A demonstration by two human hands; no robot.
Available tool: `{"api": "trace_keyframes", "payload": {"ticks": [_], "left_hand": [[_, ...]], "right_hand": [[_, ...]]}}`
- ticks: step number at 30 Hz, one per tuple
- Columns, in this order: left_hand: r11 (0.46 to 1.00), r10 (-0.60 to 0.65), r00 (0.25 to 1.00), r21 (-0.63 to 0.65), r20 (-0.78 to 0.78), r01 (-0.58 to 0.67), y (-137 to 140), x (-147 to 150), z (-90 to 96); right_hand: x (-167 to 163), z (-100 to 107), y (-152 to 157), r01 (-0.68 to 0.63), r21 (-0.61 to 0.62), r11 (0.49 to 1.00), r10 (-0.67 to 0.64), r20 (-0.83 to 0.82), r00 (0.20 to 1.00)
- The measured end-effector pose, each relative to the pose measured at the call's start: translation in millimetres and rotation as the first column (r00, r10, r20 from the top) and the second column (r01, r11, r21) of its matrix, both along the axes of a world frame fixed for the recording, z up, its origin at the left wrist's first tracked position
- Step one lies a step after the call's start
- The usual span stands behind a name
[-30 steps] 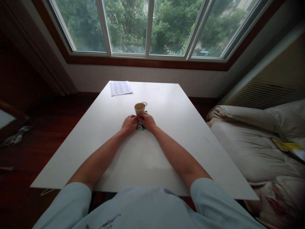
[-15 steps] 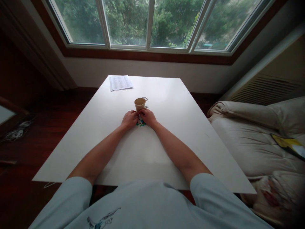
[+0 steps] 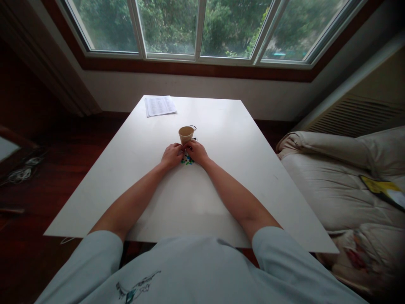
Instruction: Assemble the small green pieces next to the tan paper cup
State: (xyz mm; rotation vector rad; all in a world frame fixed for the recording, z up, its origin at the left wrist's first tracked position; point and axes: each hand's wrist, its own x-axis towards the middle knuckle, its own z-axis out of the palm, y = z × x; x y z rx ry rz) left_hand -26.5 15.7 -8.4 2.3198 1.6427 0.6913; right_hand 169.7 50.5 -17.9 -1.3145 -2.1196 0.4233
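Head view: in mid-scene, left hand (image 3: 173,155) and right hand (image 3: 196,152) drawn close together, fingers bent inward, fingertips nearly meeting. Impossible to make out, with fingers so small and partly hidden, a firm pinch on something from a mere touch, for either hand. Just at 6 o'clock of the fingertips, between the palms, a loose scatter of small pieces (image 3: 187,159) in blue, green and darker tones. Right at 12 o'clock, an upright tan cup (image 3: 186,136), mouth up, lower part behind the fingers; contact with them unclear. At 1 o'clock, partly behind the cup, a thin dark loop (image 3: 194,126). All on a white table (image 3: 202,202). Farther out at 11 o'clock, near the table's far corner, printed sheets (image 3: 160,105). Beyond the table at 12 o'clock, a window (image 3: 171,29) onto green trees. Toward 3 o'clock, a pale padded couch (image 3: 329,185) bearing a yellow-and-black item (image 3: 381,188). At 9 o'clock, tangled cables (image 3: 23,172) on a dark red floor (image 3: 60,169).
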Motion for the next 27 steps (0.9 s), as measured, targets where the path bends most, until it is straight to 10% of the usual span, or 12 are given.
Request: {"api": "trace_keyframes", "payload": {"ticks": [27], "left_hand": [[1.0,0.002,1.0,0.003,-0.003,-0.002,-1.1,1.3,1.3]], "right_hand": [[-0.3,3.1,-2.8,-0.005,-0.012,1.0,0.004,-0.011,1.0]]}}
